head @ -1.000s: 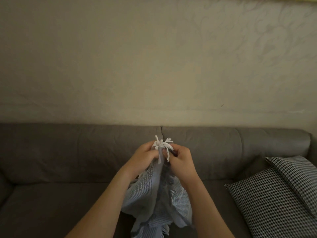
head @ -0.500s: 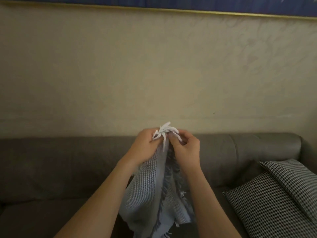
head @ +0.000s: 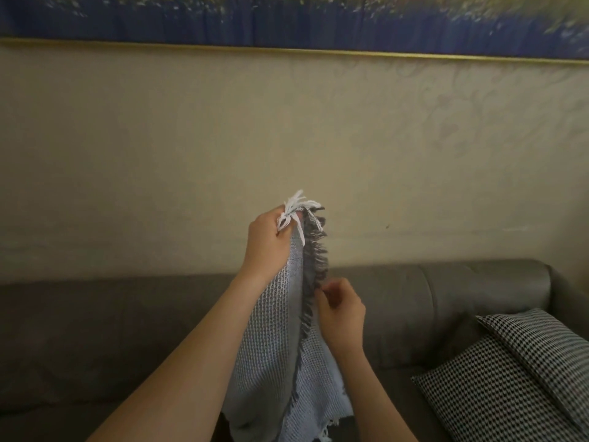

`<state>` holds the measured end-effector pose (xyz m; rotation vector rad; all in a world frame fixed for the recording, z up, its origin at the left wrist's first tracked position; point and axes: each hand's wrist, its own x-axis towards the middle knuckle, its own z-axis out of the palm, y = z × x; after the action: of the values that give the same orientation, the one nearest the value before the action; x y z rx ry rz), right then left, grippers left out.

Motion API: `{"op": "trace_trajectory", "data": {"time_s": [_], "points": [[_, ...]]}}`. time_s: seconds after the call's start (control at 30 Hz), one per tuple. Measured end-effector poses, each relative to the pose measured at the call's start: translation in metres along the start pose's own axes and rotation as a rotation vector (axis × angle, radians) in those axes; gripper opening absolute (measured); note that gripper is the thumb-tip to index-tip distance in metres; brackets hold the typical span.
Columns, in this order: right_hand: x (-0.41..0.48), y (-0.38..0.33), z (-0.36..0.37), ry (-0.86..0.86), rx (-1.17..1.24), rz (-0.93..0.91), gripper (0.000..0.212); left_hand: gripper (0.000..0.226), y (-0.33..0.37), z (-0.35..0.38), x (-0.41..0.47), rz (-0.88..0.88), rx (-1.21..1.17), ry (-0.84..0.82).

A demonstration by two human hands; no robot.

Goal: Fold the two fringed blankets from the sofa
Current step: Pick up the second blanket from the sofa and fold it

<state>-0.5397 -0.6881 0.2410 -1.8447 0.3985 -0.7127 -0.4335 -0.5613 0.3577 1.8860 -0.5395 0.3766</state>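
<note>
Since the earlier frame the two hands have parted: left hand (head: pixel 267 240) has lifted the matched corners higher, while right hand (head: pixel 341 309) has dropped down the fringed edge, and the view has tipped up to bring in a blue picture (head: pixel 287 17) at 12 o'clock

Head view, the only one: left fingers are pressed together, pinching the white tassels and corners of the blanket (head: pixel 287 339), which hangs lengthwise between the forearms in front of the sofa (head: pixel 111 330). Right fingers are curled, thumb and forefinger nipping the dark fringe (head: pixel 314 260) at about 4 o'clock from the left hand. A checked cushion (head: pixel 510 378) lies at 4 o'clock on the seat. No second blanket shows

To fold well, I judge the right hand should slide down the edge, keeping both layers flush, until it reaches the lower corners; hold the top pinch firm so the tassels do not slip
</note>
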Motion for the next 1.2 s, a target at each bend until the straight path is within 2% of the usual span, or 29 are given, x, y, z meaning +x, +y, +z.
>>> {"op": "trace_trajectory", "data": {"time_s": [0.1,0.17,0.23,0.33,0.37,0.47,0.53,0.67,0.73,0.8,0.87,0.97,1.03,1.1,1.13,1.2], "points": [[0.005,0.009,0.0,-0.147,-0.168,0.047,0.011,0.022,-0.004,0.008,0.001,-0.007,0.001,0.027],[0.006,0.011,-0.002,-0.331,-0.182,0.114,0.022,0.024,-0.004,0.012,0.001,-0.009,-0.005,0.024],[0.004,0.011,-0.001,-0.457,-0.16,0.075,0.026,0.026,-0.003,0.013,0.003,-0.012,-0.016,0.02],[0.0,0.01,0.007,-0.436,-0.021,0.009,0.015,0.027,-0.003,0.014,0.006,-0.013,-0.002,0.024],[0.0,0.009,0.01,-0.429,0.011,0.014,0.018,0.03,-0.003,0.015,0.007,-0.017,0.006,0.033],[0.006,0.019,0.019,-0.478,0.076,0.067,0.042,0.028,-0.009,0.018,0.012,-0.047,0.025,0.061],[0.009,0.022,0.021,-0.537,0.147,0.121,0.041,0.021,-0.016,0.018,0.012,-0.076,0.07,0.068],[0.01,0.03,0.022,-0.646,0.217,0.148,0.049,0.033,-0.029,0.016,0.012,-0.145,0.113,0.087],[0.009,0.035,0.023,-0.611,0.247,0.147,0.053,0.025,-0.029,0.016,0.009,-0.156,0.109,0.09],[0.01,0.039,0.023,-0.468,0.251,0.133,0.049,0.016,-0.027,0.016,0.006,-0.173,0.115,0.093],[0.014,0.044,0.023,-0.361,0.225,0.105,0.048,0.02,-0.027,0.017,0.004,-0.195,0.136,0.099],[0.026,0.059,0.028,-0.313,0.175,0.035,0.057,0.026,-0.027,0.019,0.003,-0.253,0.092,0.082],[0.034,0.071,0.031,-0.304,0.164,0.03,0.063,0.029,-0.026,0.02,0.004,-0.247,0.063,0.079],[0.039,0.074,0.031,-0.325,0.14,0.095,0.05,0.033,-0.028,0.018,0.007,-0.247,0.044,0.073],[0.042,0.075,0.031,-0.357,0.15,0.155,0.036,0.036,-0.03,0.018,0.008,-0.247,0.03,0.058],[0.05,0.074,0.027,-0.501,0.215,0.22,0.039,0.039,-0.035,0.016,0.01,-0.253,-0.014,0.039]]}}
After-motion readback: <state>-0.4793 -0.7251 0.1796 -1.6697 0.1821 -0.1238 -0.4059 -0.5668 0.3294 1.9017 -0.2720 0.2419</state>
